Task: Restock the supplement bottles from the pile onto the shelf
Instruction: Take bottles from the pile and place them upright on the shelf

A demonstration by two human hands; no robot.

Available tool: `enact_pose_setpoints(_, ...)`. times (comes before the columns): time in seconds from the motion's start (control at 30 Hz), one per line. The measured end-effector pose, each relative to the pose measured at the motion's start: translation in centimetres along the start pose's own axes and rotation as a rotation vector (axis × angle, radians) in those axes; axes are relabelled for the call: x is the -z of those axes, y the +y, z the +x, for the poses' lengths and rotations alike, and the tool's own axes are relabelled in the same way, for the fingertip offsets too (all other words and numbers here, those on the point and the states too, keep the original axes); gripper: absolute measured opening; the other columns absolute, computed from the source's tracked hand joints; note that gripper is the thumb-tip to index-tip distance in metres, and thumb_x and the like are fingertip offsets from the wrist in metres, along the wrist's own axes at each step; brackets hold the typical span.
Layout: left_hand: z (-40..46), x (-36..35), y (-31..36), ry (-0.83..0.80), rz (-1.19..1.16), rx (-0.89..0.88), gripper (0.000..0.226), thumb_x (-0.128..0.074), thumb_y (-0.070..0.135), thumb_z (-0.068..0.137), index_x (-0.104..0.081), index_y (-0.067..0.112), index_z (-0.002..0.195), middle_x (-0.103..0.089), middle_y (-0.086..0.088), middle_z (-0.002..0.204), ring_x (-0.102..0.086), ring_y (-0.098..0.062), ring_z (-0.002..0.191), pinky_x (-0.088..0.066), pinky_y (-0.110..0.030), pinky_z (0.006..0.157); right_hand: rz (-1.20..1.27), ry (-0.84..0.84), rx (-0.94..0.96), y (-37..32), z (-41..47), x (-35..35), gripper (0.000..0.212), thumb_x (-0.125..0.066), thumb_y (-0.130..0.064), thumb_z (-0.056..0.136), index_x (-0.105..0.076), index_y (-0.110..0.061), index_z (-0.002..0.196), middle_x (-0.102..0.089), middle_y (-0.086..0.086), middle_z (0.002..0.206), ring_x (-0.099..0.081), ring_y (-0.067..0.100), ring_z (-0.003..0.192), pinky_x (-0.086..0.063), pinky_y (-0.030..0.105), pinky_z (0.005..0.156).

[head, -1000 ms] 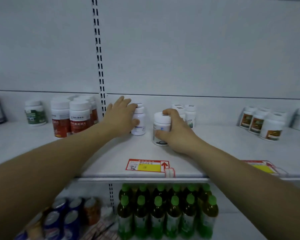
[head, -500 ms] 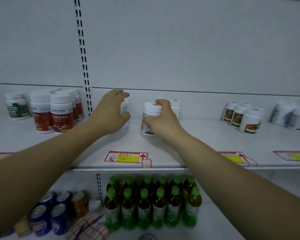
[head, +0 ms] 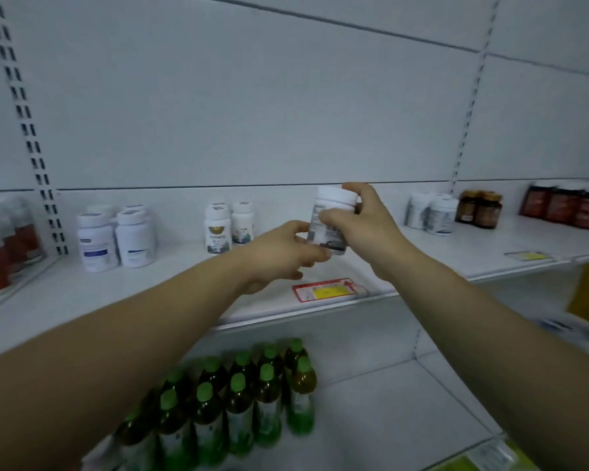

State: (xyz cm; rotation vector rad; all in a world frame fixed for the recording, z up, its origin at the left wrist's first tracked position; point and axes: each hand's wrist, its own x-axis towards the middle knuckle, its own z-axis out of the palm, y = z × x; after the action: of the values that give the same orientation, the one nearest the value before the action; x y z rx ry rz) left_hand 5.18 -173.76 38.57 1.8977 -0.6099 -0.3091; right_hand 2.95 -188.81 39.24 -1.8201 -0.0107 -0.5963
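Observation:
My right hand [head: 364, 229] grips a white supplement bottle [head: 330, 215] with a white cap, lifted a little above the white shelf [head: 170, 287]. My left hand [head: 279, 253] reaches in from the left, its fingers curled at the bottle's lower left side. Two matching white bottles with green labels [head: 228, 226] stand on the shelf to the left of my hands, near the back panel. No pile of bottles is in view.
Two larger white bottles with blue labels [head: 114, 237] stand further left, red-labelled ones [head: 0, 249] at the far left. White bottles [head: 430, 212], amber jars [head: 480, 209] and dark red boxes [head: 565, 207] stand at right. A price tag [head: 327, 290] lies at the shelf edge. Green-capped drink bottles [head: 238, 399] fill the shelf below.
The view has swung right. My right hand has lifted the white bottle off the shelf. My left hand has let go of the other bottle and come over to this one.

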Motion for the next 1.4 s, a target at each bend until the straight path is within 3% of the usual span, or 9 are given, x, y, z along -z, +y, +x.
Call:
enact_pose_setpoints(0.1, 2.9, -4.8, 1.9, -0.034, 0.048, -0.040, 0.028, -0.065, 0.025, 0.084, -0.048, 0.028, 0.106, -0.059, 0.002, 0.103, -0.059, -0.016, 0.098, -0.050, -0.032, 0.082, 0.017, 0.049, 0.007, 1.7, 0.6, 5.5, 0.046, -0.069, -0.031, 0.074, -0.046, -0.037, 0.113, -0.060, -0.004, 0.107, -0.065, 0.013, 0.089, -0.057, 0.028, 0.069)
enact_pose_setpoints(0.17, 5.1, -8.2, 3.2, -0.031, 0.106, -0.080, 0.024, -0.066, 0.027, 0.082, -0.051, 0.031, 0.101, -0.061, 0.000, 0.104, -0.059, -0.020, 0.101, -0.051, -0.037, 0.087, 0.014, 0.073, 0.011, 3.1, 1.2, 9.6, 0.047, -0.070, -0.033, 0.073, -0.047, -0.036, 0.115, -0.061, -0.005, 0.105, -0.065, 0.011, 0.088, -0.056, 0.029, 0.070)
enact_pose_setpoints(0.33, 11.3, -16.9, 5.8, -0.009, 0.361, -0.109, 0.067, -0.067, 0.041, 0.080, -0.037, 0.026, 0.138, -0.054, 0.004, 0.125, -0.055, -0.013, 0.102, -0.044, -0.028, 0.084, -0.079, 0.104, -0.004, 8.3, 4.2, 21.0, 0.049, -0.071, -0.034, 0.074, -0.045, -0.037, 0.116, -0.059, -0.007, 0.107, -0.062, 0.012, 0.091, -0.055, 0.032, 0.075)
enact_pose_setpoints(0.57, 19.7, -25.9, 7.4, 0.042, 0.756, 0.008, 0.059, -0.047, 0.054, 0.090, -0.040, 0.021, 0.139, -0.039, -0.004, 0.146, -0.043, -0.022, 0.126, -0.031, -0.027, 0.093, -0.218, 0.051, -0.047, 14.9, 9.4, 31.7, 0.056, -0.072, -0.024, 0.076, -0.042, -0.032, 0.123, -0.053, -0.010, 0.101, -0.056, 0.007, 0.083, -0.041, 0.021, 0.057)
enact_pose_setpoints(0.7, 23.2, -28.6, 7.6, 0.009, 0.862, 0.136, 0.073, -0.035, 0.064, 0.089, -0.028, 0.020, 0.146, -0.026, -0.004, 0.154, -0.029, -0.024, 0.138, -0.022, -0.040, 0.113, -0.255, -0.016, -0.022, 16.9, 12.3, 33.5, 0.054, -0.072, -0.023, 0.076, -0.043, -0.033, 0.121, -0.044, -0.021, 0.092, -0.050, -0.001, 0.081, -0.036, 0.016, 0.058)
enact_pose_setpoints(0.77, 24.3, -29.3, 7.5, -0.018, 0.959, 0.181, 0.079, -0.029, 0.071, 0.086, -0.024, 0.023, 0.148, -0.020, -0.002, 0.156, -0.023, -0.024, 0.141, -0.017, -0.050, 0.114, -0.286, -0.056, 0.007, 17.6, 13.6, 33.9, 0.052, -0.073, -0.023, 0.076, -0.042, -0.035, 0.116, -0.043, -0.022, 0.092, -0.048, -0.001, 0.079, -0.036, 0.015, 0.060)
enact_pose_setpoints(0.87, 25.3, -29.7, 6.8, -0.048, 1.044, 0.223, 0.080, -0.020, 0.075, 0.084, -0.014, 0.029, 0.149, -0.008, 0.001, 0.158, -0.009, -0.024, 0.144, -0.007, -0.058, 0.112, -0.352, -0.111, 0.042, 18.9, 15.7, 34.3, 0.061, -0.074, -0.026, 0.078, -0.043, -0.031, 0.130, -0.044, -0.006, 0.113, -0.047, 0.011, 0.091, -0.037, 0.023, 0.079)
enact_pose_setpoints(1.0, 25.4, -29.7, 6.3, -0.047, 1.062, 0.221, 0.076, -0.017, 0.073, 0.086, -0.009, 0.033, 0.149, -0.003, 0.005, 0.159, -0.001, -0.021, 0.145, -0.002, -0.060, 0.112, -0.388, -0.139, 0.050, 20.2, 18.6, 34.5, 0.068, -0.072, -0.024, 0.082, -0.036, -0.028, 0.139, -0.047, 0.004, 0.133, -0.046, 0.014, 0.099, -0.036, 0.026, 0.082)
enact_pose_setpoints(1.4, 25.5, -29.9, 6.6, -0.023, 1.015, 0.236, 0.075, -0.026, 0.074, 0.084, -0.015, 0.035, 0.148, -0.008, 0.008, 0.158, -0.004, -0.018, 0.145, -0.002, -0.058, 0.113, -0.532, -0.191, 0.065, 21.6, 23.2, 32.5, 0.066, -0.068, -0.028, 0.085, -0.030, -0.015, 0.138, -0.054, 0.009, 0.129, -0.053, 0.020, 0.097, -0.044, 0.032, 0.077)
